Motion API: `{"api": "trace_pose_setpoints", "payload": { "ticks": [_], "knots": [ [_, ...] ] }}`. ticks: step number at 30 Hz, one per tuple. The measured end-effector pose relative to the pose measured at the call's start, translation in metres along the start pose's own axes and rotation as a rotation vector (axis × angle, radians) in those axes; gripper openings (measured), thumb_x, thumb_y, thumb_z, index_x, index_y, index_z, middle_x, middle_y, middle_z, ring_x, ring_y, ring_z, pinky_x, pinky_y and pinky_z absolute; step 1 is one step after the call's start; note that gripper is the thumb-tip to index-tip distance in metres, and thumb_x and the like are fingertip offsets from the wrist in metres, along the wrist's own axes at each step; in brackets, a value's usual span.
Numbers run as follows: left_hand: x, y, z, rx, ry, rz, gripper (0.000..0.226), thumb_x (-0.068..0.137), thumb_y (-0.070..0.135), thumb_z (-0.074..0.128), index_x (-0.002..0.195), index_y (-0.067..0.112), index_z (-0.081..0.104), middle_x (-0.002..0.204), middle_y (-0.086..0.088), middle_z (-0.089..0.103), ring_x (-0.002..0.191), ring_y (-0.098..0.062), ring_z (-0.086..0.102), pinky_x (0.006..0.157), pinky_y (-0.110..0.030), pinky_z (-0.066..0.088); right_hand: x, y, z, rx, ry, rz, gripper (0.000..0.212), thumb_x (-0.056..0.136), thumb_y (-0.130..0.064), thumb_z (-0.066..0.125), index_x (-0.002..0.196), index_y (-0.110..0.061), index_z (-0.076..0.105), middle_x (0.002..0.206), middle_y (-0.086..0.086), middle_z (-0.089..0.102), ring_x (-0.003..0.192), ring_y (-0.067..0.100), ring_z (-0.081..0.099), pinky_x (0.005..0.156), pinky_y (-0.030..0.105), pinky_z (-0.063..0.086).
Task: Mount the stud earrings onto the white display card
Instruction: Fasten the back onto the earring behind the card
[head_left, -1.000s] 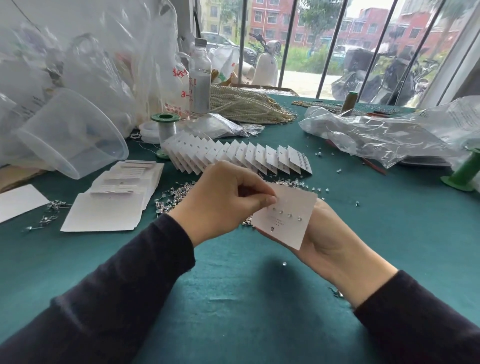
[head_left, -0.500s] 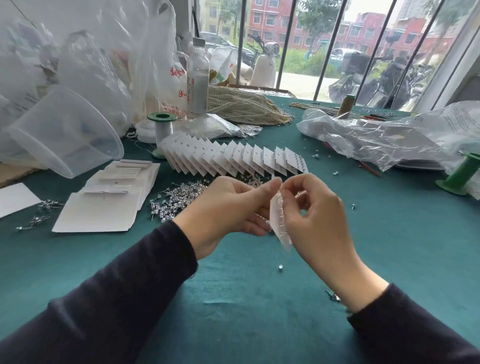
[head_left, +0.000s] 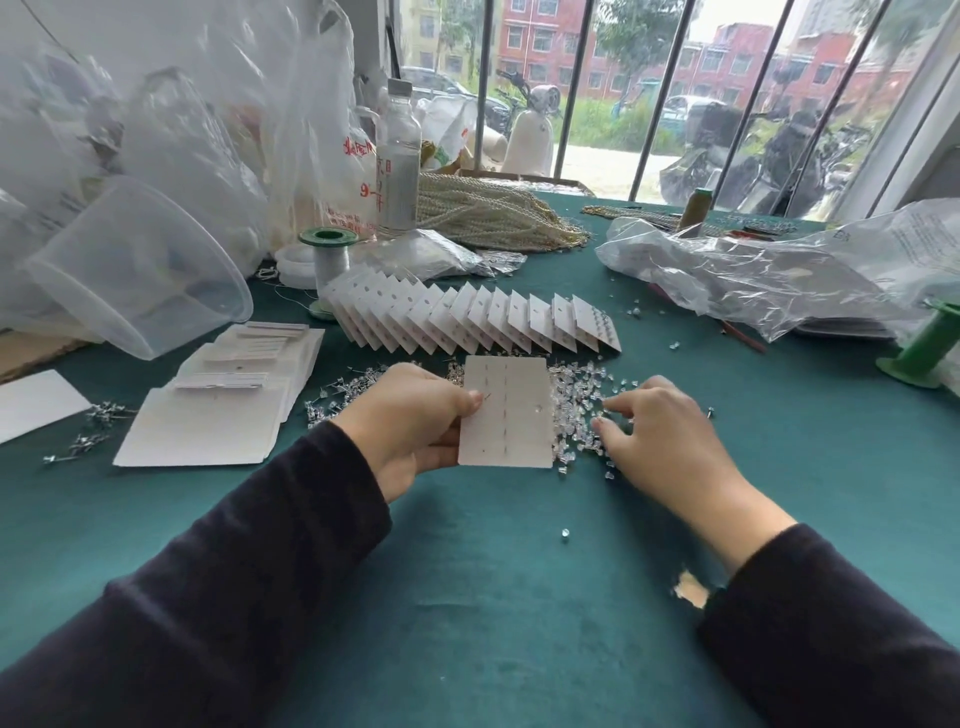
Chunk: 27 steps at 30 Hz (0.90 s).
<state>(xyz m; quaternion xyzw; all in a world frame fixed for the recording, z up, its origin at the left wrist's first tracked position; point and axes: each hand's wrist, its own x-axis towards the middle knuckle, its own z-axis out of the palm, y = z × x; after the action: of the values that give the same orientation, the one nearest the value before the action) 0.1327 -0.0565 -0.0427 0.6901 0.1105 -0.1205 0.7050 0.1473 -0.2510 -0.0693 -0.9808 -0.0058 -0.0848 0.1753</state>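
Observation:
My left hand (head_left: 415, 421) grips a white display card (head_left: 506, 413) by its left edge, back side toward me, with thin posts poking through in two columns. My right hand (head_left: 654, 431) rests to the right of the card, fingers curled down onto a pile of small clear earring backs (head_left: 576, 400); whether the fingertips pinch one is unclear. Loose silver stud earrings (head_left: 337, 395) lie just left of and behind my left hand. One stray clear piece (head_left: 565, 533) sits alone on the green cloth nearer me.
A fanned row of finished cards (head_left: 467, 322) lies behind the hands. Blank card stacks (head_left: 223, 405) and more studs (head_left: 88, 431) sit at left, by a tipped clear plastic tub (head_left: 135, 270). Crinkled plastic bags (head_left: 753, 275), green spools (head_left: 930, 348), a bottle (head_left: 397, 161) and pearl strands (head_left: 488, 213) stand beyond.
The card was turned over from face-up to back-up, passing edge-on between both hands. My right hand let go of it and dropped onto the pile of clear backs.

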Motion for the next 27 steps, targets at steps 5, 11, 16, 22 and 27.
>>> {"api": "trace_pose_setpoints", "payload": {
  "ticks": [5, 11, 16, 22, 27],
  "knots": [
    [0.003, -0.004, 0.000, -0.003, -0.018, -0.018, 0.005, 0.083, 0.003, 0.060, 0.079, 0.001, 0.062, 0.054, -0.007, 0.070, 0.051, -0.017, 0.069, 0.045, -0.026, 0.055, 0.007, -0.007, 0.012, 0.180, 0.149, -0.007, 0.017, 0.077, -0.005, 0.053, 0.079, -0.009, 0.069, 0.082, 0.010, 0.067, 0.079, 0.025, 0.055, 0.070, 0.025, 0.036],
    [0.007, -0.008, 0.003, -0.004, -0.012, -0.052, 0.005, 0.085, 0.001, 0.056, 0.083, -0.001, 0.060, 0.063, -0.012, 0.069, 0.047, -0.017, 0.067, 0.042, -0.025, 0.053, 0.012, 0.006, 0.001, 0.383, 0.222, 0.068, 0.009, 0.076, -0.015, 0.065, 0.068, -0.019, 0.068, 0.060, -0.007, 0.061, 0.067, 0.015, 0.058, 0.066, 0.022, 0.036],
    [0.007, -0.011, 0.007, 0.012, -0.026, -0.077, 0.007, 0.087, 0.002, 0.055, 0.081, 0.000, 0.059, 0.054, -0.008, 0.068, 0.045, -0.016, 0.066, 0.042, -0.025, 0.054, 0.012, 0.009, -0.003, 0.467, 0.195, 0.077, 0.009, 0.073, -0.012, 0.064, 0.068, -0.018, 0.067, 0.071, 0.005, 0.071, 0.071, 0.022, 0.065, 0.074, 0.032, 0.052],
    [0.005, -0.012, 0.009, 0.019, -0.027, -0.079, 0.006, 0.087, 0.002, 0.054, 0.089, -0.002, 0.059, 0.074, -0.015, 0.068, 0.059, -0.021, 0.066, 0.044, -0.027, 0.055, 0.010, 0.007, -0.005, 0.630, 0.131, 0.086, 0.013, 0.069, -0.008, 0.067, 0.066, -0.021, 0.065, 0.073, 0.006, 0.071, 0.072, 0.023, 0.066, 0.078, 0.041, 0.054],
    [0.005, -0.011, 0.011, 0.034, -0.026, -0.075, 0.009, 0.089, 0.004, 0.052, 0.096, -0.001, 0.056, 0.082, -0.014, 0.067, 0.066, -0.021, 0.065, 0.044, -0.026, 0.055, 0.000, -0.002, -0.010, 0.649, 0.189, 0.026, 0.017, 0.071, -0.008, 0.069, 0.062, -0.022, 0.066, 0.062, -0.003, 0.067, 0.059, 0.011, 0.061, 0.066, 0.030, 0.053]
  ]
}}
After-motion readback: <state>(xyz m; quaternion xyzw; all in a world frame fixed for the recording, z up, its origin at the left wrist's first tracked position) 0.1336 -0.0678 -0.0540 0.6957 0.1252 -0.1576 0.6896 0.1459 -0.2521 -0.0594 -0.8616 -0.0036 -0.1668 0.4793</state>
